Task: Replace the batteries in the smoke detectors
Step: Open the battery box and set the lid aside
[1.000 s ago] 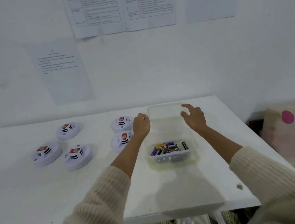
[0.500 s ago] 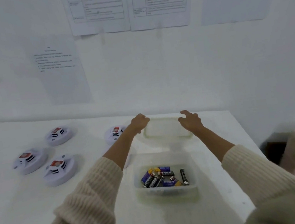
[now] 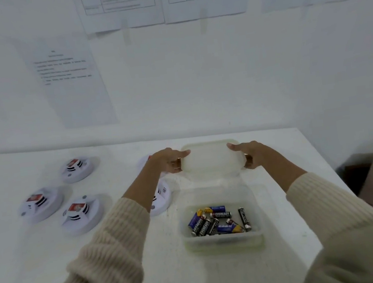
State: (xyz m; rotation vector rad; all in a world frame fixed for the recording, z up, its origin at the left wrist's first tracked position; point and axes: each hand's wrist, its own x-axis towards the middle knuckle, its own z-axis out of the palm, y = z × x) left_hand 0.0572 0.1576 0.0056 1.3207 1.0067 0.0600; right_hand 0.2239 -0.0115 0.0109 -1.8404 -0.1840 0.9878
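Here, left hand (image 3: 169, 161) and right hand (image 3: 250, 154) each pinching one end of the see-through lid (image 3: 210, 162), lid just behind the open box (image 3: 223, 242), batteries (image 3: 214, 220) piled inside, white smoke detectors (image 3: 79, 215) on the table (image 3: 31, 266), left of the box.

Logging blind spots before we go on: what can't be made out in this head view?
All head view.
Far smoke detector: nearly all hidden behind left hand gripping the lid.
Near smoke detector: half covered by left forearm.
Batteries: piled in the container, count unclear.
Wall sheets: print blurred; upper ones cut by top edge.
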